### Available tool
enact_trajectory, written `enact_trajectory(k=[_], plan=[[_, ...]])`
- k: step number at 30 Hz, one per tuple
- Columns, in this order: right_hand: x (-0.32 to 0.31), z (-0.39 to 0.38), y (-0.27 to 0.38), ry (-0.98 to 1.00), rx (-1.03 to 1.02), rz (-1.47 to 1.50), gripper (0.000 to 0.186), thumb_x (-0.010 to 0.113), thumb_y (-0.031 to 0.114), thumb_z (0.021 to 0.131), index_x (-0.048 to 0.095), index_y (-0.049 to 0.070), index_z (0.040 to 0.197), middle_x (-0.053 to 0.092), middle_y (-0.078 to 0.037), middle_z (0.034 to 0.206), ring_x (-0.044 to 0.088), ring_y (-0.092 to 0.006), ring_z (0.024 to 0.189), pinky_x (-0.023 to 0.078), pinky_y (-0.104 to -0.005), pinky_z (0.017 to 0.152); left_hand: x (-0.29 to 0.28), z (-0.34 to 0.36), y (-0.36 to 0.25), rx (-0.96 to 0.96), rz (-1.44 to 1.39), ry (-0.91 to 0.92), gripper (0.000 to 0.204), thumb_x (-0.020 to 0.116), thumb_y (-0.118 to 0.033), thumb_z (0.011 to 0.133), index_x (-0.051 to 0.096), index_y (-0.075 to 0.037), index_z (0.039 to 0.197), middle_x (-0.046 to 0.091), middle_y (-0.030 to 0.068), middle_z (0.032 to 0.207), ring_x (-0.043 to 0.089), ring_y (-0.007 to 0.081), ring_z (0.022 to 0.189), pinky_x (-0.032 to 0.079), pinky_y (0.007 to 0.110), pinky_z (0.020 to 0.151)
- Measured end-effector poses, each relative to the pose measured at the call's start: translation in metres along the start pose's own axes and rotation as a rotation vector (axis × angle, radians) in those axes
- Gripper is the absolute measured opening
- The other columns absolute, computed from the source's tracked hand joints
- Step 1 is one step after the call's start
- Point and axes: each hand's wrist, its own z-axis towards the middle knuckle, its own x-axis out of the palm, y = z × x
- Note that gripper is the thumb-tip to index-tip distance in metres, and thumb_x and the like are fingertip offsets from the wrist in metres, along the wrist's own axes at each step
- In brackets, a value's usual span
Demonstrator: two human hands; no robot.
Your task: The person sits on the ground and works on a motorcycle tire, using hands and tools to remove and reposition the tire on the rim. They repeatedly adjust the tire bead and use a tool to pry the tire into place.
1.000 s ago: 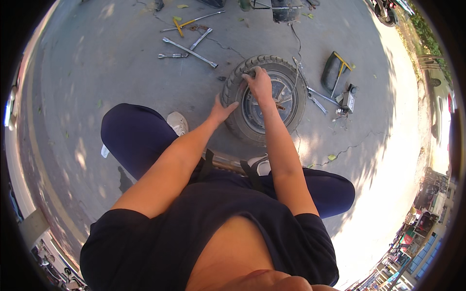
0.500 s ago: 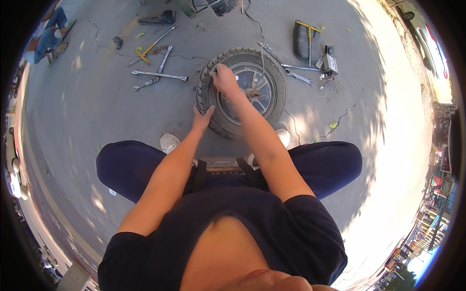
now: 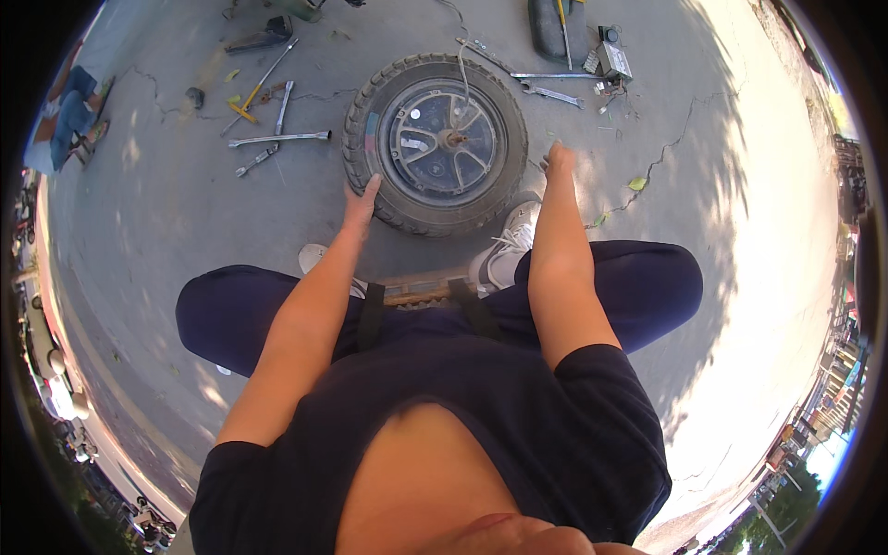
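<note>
Fingers (image 3: 351,191) of the left hand (image 3: 358,207), spread from the thumb (image 3: 374,182), brace a hub-motor wheel (image 3: 435,155) inside the right edge of the pavement (image 3: 231,217); the right hand (image 3: 560,161), off it, is too blurred to tell. Even pressure on the tire (image 3: 430,220) should steady it.

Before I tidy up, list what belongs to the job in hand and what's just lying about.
Belongs, judging by position:
wheel, left hand at its edge
thin cord across it
probably the wrenches around it

Seemingly just lying about:
green leaf right of the wheel
yellow leaf on the left
</note>
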Motion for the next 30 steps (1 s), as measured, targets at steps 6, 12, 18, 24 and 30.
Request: enact_trajectory(k=[6,12,18,24,30], plan=[[0.052,-0.064,-0.017,0.072,-0.162,-0.151,0.069,0.06,0.057,0.09,0.063,-0.005,0.12,0.068,-0.027,0.11,0.064,-0.0408,0.108,0.05,-0.0466,0.093,-0.002,0.009,-0.02,0.058,-0.07,-0.169,0.106,0.074,-0.054,0.084,0.018,0.001,0.154,0.035,0.0224,0.153,0.037,0.0318,0.139,0.031,0.04,0.114],[0.04,-0.064,0.012,0.283,-0.194,-0.374,0.101,0.076,0.069,0.068,0.053,-0.006,0.131,0.057,-0.034,0.128,0.057,-0.044,0.119,0.046,-0.0484,0.099,-0.008,0.051,-0.056,0.231,0.142,-0.214,0.094,0.072,-0.052,0.086,0.031,0.005,0.149,0.04,0.0243,0.15,0.04,0.0334,0.138,0.032,0.041,0.113],[0.037,-0.084,0.015,0.161,-0.232,-0.479,0.104,0.072,0.07,0.072,0.045,-0.004,0.139,0.054,-0.03,0.131,0.051,-0.0465,0.124,0.043,-0.0502,0.103,0.015,0.05,-0.052,0.348,0.383,-0.312,0.079,0.072,-0.049,0.086,0.048,0.007,0.135,0.056,0.0258,0.132,0.052,0.037,0.125,0.04,0.042,0.106],[0.052,-0.12,0.011,-0.061,-0.341,-0.39,0.082,0.054,0.064,0.09,0.044,0.0,0.14,0.05,-0.028,0.132,0.048,-0.0475,0.122,0.039,-0.0526,0.104,0.013,0.055,-0.042,0.345,0.622,-0.5,0.076,0.066,-0.056,0.087,0.052,0.002,0.133,0.059,0.026,0.125,0.056,0.0423,0.117,0.043,0.046,0.1],[0.054,-0.124,0.008,-0.166,-0.426,-0.433,0.077,0.051,0.063,0.092,0.047,-0.001,0.136,0.053,-0.027,0.123,0.051,-0.0449,0.115,0.041,-0.0512,0.099,0.017,0.049,-0.037,0.295,0.604,-0.512,0.079,0.064,-0.06,0.086,0.05,-0.001,0.136,0.058,0.025,0.128,0.055,0.0417,0.12,0.044,0.047,0.1]])
